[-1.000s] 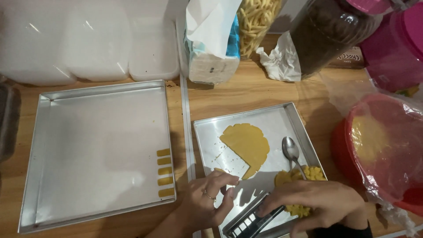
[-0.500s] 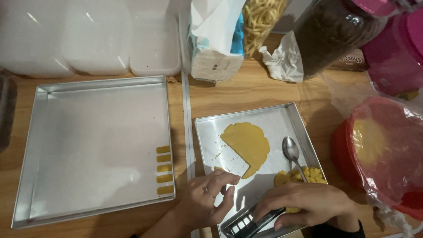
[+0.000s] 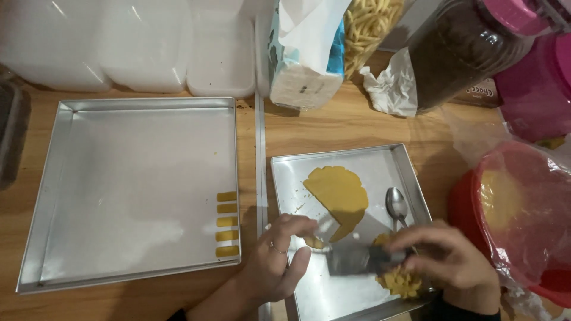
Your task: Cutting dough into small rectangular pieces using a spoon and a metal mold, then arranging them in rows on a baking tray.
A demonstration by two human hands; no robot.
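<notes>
Our right hand [image 3: 452,261] has its grip pinching a metal cutter [image 3: 357,260] in the small tray [image 3: 410,172], while our left hand [image 3: 276,261] spreads its fingers beside it. 5 cut strips [image 3: 226,223] sit at 3 o'clock in the large tray [image 3: 137,107]. Most of the dough sheet [image 3: 339,193], at 12 o'clock from the cutter, remains uncut, so we judge the work barely begun.

A home kitchen set up for baking: a wooden tabletop [image 3: 333,128] carries two metal baking trays [image 3: 59,196], rolled yellow dough [image 3: 339,193] and a spoon [image 3: 395,205], with plastic food containers [image 3: 143,44] and jars [image 3: 464,47] along the frame's top.
</notes>
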